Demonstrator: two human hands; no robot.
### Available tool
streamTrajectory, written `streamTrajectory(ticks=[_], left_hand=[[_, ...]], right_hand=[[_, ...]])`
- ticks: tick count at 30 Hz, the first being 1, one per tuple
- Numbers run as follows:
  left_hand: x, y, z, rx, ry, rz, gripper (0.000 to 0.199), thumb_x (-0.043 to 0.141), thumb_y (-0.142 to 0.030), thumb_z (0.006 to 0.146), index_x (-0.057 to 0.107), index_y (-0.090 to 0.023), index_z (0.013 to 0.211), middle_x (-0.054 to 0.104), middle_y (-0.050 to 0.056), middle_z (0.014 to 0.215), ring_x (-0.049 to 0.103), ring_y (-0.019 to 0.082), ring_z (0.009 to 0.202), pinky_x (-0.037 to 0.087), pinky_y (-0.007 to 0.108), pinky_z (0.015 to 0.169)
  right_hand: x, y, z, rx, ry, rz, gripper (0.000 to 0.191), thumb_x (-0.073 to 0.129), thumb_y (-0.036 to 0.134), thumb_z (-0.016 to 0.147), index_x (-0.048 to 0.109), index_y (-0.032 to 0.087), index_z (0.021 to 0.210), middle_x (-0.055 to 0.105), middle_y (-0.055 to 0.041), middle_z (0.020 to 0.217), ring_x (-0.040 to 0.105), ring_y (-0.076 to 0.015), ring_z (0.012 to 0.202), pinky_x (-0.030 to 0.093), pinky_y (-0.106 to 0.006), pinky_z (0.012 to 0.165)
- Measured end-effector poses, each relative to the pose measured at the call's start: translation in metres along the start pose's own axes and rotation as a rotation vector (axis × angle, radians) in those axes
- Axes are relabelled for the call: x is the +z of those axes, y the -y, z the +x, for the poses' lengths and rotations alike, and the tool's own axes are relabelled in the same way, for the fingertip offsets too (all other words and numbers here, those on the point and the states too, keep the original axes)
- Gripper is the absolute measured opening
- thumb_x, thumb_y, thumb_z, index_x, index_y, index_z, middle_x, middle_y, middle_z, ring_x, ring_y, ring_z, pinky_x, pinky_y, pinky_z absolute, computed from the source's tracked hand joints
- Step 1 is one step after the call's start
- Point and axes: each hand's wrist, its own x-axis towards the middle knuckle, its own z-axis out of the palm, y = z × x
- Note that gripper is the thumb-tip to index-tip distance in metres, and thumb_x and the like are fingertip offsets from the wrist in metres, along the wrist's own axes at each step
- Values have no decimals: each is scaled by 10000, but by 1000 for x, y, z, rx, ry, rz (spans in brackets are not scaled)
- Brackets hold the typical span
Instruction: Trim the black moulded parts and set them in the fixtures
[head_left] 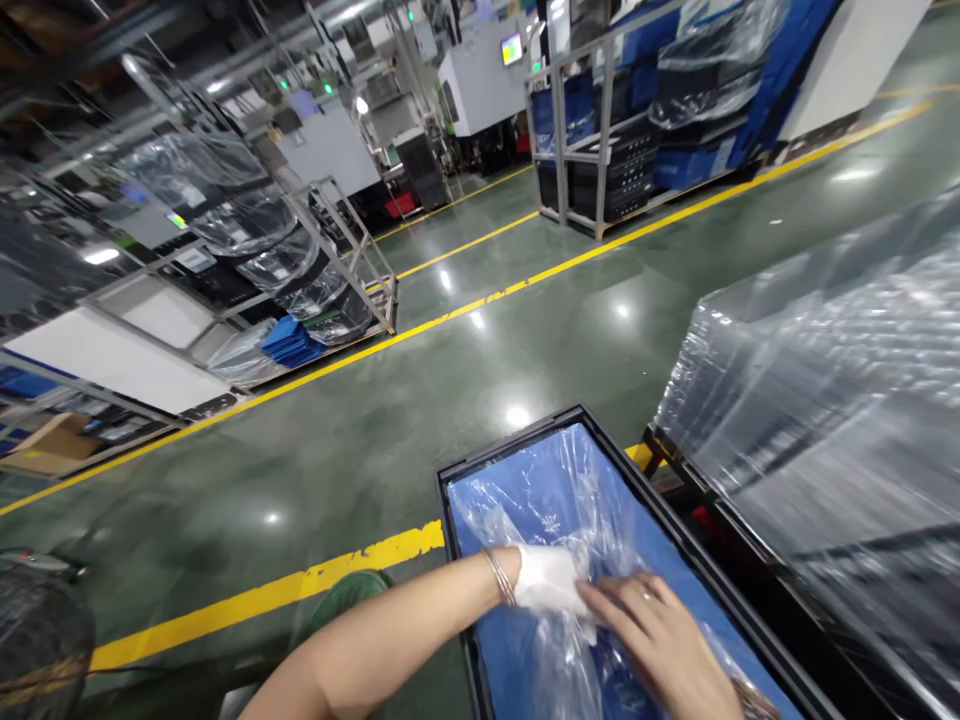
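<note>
My left hand [551, 578], in white fabric like a glove with thin bangles at the wrist, reaches across a black crate [441, 500]. Clear plastic sheeting [566, 660] bunches under and around it; its fingertips are hidden. My bare right hand [664, 635] comes in from the lower right, fingers stretched out and slightly apart over the plastic. Its fingertips meet the end of the white glove. Beneath the plastic lies a blue surface [517, 495] with a small white mark, filling the crate up to near its rim.
Close on the right stands a large stack wrapped in clear plastic [840, 400]. A green round bin [349, 595] is left of the crate, partly behind my arm. Beyond yellow floor lines [480, 305] stand metal rack carts [604, 140] with crates, and machines.
</note>
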Motion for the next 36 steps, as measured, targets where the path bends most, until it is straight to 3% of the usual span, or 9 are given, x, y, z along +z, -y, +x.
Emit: streamTrajectory(ticks=[4, 9, 13, 15, 20, 26, 30, 34, 36], left_hand=[[10, -2, 0, -57, 5, 5, 74, 726, -254, 793, 724, -181, 783, 596, -36, 625, 577, 159, 686, 477, 240, 635], [41, -15, -20, -184, -286, 237, 279, 517, -218, 924, 640, -80, 1133, 728, 138, 1004, 679, 255, 857, 521, 350, 764], [37, -16, -28, -98, -207, 412, 336, 418, -261, 979, 711, -113, 905, 729, 136, 865, 672, 260, 808, 483, 338, 698], [24, -15, -29, -147, -150, 223, 369, 446, -334, 979, 685, -149, 766, 648, 34, 669, 591, 161, 648, 393, 251, 574], [6, -12, -30, -227, 7, -299, 450, 541, -392, 940, 511, -173, 549, 389, -66, 469, 334, 78, 476, 242, 248, 464], [11, 0, -35, -141, -22, -740, 107, 545, -221, 909, 618, -143, 902, 412, -94, 563, 306, 50, 460, 234, 208, 460], [11, 20, -28, -181, -202, -282, 373, 480, -91, 874, 612, -133, 1220, 507, -59, 656, 462, 84, 547, 401, 201, 547], [22, 39, -16, -145, -249, 87, 289, 495, -142, 893, 701, -128, 1096, 714, 112, 966, 659, 250, 946, 484, 424, 961], [27, 43, -14, -129, -257, 161, 303, 471, -168, 907, 697, -112, 1102, 731, 161, 1014, 669, 303, 1002, 467, 487, 1001]], right_hand=[[8, 9, 18, 54, 52, -20, 394, 415, 49, 917, 661, 200, 1185, 722, -73, 967, 647, -210, 823, 444, -371, 769], [1, 9, 41, 255, 167, 41, 308, 482, -37, 713, 639, 218, 643, 670, -1, 722, 656, -174, 702, 439, -323, 697], [-29, 3, 33, 324, 205, 109, 351, 535, 46, 704, 707, 262, 921, 757, -16, 994, 716, -210, 957, 511, -344, 837], [-45, 8, 22, 394, 143, 141, 257, 538, 219, 851, 676, 235, 1068, 726, -90, 1140, 689, -245, 1051, 529, -375, 872], [-46, 43, 7, 729, 368, 380, 547, 293, 602, 981, 537, 256, 634, 642, -14, 598, 628, -181, 568, 486, -295, 579], [-4, 42, 14, 765, 438, 286, 418, 281, 438, 963, 547, 248, 703, 683, -56, 633, 672, -228, 613, 483, -326, 621], [15, 36, -13, 785, 419, 175, 420, 322, 349, 960, 610, 234, 677, 722, -118, 662, 721, -301, 651, 490, -367, 611], [13, 46, -46, 775, 390, 133, 396, 365, 177, 900, 659, 219, 639, 700, -132, 589, 722, -320, 593, 467, -349, 510], [0, 51, -43, 723, 353, 188, 361, 414, 214, 914, 677, 224, 666, 709, -110, 637, 716, -286, 597, 502, -347, 540]])
